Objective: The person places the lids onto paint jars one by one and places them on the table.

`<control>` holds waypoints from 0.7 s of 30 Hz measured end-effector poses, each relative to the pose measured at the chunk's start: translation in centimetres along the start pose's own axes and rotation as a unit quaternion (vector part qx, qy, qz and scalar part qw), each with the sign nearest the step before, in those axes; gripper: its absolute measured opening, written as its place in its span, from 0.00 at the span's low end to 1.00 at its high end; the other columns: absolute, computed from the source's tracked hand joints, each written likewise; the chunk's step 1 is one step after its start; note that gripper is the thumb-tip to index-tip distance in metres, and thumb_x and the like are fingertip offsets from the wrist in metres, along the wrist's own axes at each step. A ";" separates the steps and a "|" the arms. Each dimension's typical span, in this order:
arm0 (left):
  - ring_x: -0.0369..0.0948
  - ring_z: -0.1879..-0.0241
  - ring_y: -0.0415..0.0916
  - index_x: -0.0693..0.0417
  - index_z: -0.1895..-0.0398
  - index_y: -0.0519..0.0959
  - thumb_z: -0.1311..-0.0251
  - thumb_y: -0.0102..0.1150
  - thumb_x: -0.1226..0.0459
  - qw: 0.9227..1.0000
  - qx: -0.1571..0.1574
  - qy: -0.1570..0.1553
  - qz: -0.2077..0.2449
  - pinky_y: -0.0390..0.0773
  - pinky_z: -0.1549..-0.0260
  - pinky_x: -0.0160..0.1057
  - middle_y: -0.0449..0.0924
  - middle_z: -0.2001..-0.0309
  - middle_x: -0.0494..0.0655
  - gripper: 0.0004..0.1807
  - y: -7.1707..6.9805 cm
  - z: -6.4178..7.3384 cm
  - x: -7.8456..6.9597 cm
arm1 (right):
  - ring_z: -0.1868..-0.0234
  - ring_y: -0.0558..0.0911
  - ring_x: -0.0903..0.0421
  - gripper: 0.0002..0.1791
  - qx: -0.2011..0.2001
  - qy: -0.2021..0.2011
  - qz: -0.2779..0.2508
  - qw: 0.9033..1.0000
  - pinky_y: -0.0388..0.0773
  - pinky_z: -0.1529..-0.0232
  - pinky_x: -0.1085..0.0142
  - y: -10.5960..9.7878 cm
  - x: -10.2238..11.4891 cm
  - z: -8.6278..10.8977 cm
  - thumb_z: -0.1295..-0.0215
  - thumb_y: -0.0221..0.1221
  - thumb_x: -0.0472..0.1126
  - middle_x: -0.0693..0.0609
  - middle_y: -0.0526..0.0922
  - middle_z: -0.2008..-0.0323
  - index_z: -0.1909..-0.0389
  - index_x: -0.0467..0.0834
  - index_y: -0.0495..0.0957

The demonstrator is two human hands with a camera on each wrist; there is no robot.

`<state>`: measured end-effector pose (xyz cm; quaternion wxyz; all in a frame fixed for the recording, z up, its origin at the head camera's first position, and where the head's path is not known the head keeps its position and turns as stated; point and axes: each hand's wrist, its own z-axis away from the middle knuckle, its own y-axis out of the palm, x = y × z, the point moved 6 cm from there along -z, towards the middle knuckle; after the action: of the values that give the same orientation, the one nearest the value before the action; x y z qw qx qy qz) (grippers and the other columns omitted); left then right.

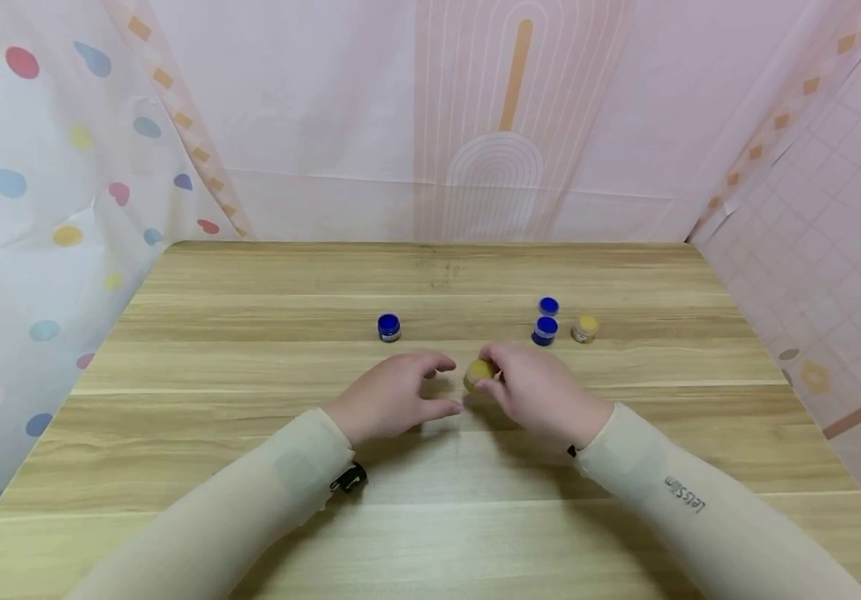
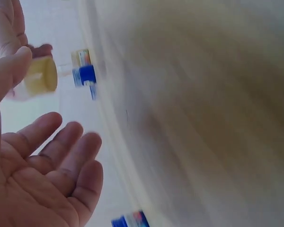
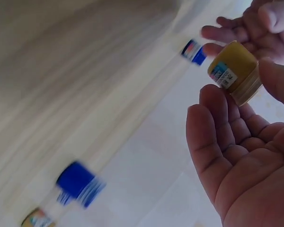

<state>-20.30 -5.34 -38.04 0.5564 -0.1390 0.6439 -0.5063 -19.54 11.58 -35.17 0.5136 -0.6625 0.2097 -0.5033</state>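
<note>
My right hand [image 1: 543, 392] holds a small yellow paint jar [image 1: 478, 377] between thumb and fingertips, above the middle of the table. In the right wrist view the jar [image 3: 233, 71] is tilted, with a printed label on its side and a translucent band at one end. Facing it from the left is my left hand [image 1: 400, 396], thumb and fingers apart and the palm bare in the left wrist view. Beyond the left hand stands a blue paint jar [image 1: 388, 327].
Behind the right hand are another blue jar [image 1: 545, 331] and a second yellow jar [image 1: 584, 328], side by side. A flat blue round piece [image 1: 548, 306], like a lid, lies just behind that blue jar. Patterned cloth [image 1: 325, 200] hangs along the wooden table's [image 1: 250, 367] far edge.
</note>
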 end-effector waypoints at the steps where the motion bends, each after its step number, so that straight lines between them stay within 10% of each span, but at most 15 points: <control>1: 0.47 0.32 0.77 0.50 0.29 0.76 0.35 0.71 0.46 1.000 -0.004 0.002 -0.008 0.75 0.31 0.51 0.79 0.31 0.47 0.34 -0.3 0.1 0.2 | 0.63 0.79 0.57 0.11 -0.004 0.006 0.005 1.000 0.79 0.59 0.61 -0.3 -0.4 0.0 0.25 0.64 0.45 0.53 0.82 0.63 0.52 0.42 0.80; 21: 0.62 0.23 0.63 0.56 0.21 0.65 0.34 0.70 0.47 0.992 -0.088 -0.011 -0.094 0.64 0.25 0.64 0.62 0.21 0.59 0.44 -5.7 2.0 6.3 | 0.69 0.78 0.53 0.11 -0.006 0.132 0.072 0.989 0.75 0.69 0.59 -5.1 -12.0 2.9 0.24 0.60 0.39 0.46 0.83 0.66 0.51 0.34 0.79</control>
<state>-22.95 -13.51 -36.82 0.4989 -0.2537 0.6638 -0.4961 -23.05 24.47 -35.90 0.5122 -0.5766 0.3254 -0.5471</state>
